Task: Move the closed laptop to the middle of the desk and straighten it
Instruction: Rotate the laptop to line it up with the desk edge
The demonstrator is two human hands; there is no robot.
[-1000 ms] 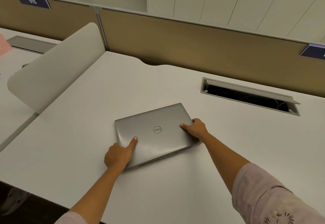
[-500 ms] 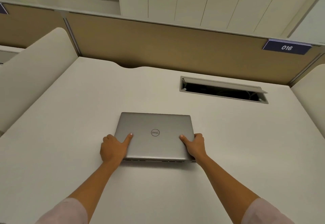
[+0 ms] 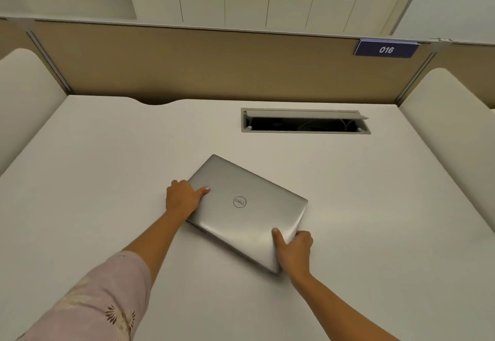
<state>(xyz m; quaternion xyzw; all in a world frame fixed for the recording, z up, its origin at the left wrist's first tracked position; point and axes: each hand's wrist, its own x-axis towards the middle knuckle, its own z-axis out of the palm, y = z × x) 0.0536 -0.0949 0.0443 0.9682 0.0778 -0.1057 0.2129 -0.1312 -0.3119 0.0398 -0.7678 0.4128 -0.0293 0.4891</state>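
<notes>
A closed silver laptop with a round logo lies flat on the white desk, near its middle. It sits skewed, its right end turned toward me. My left hand grips its left edge, thumb on the lid. My right hand grips its near right corner, thumb pressed on the lid.
An open cable hatch is set into the desk behind the laptop. White rounded side dividers stand at the left and right. A tan partition with a blue "016" label closes the back.
The laptop has turned clockwise from square to skewed and shifted right. My right hand came nearer to me with its corner; my left hand moved away along the left edge.
</notes>
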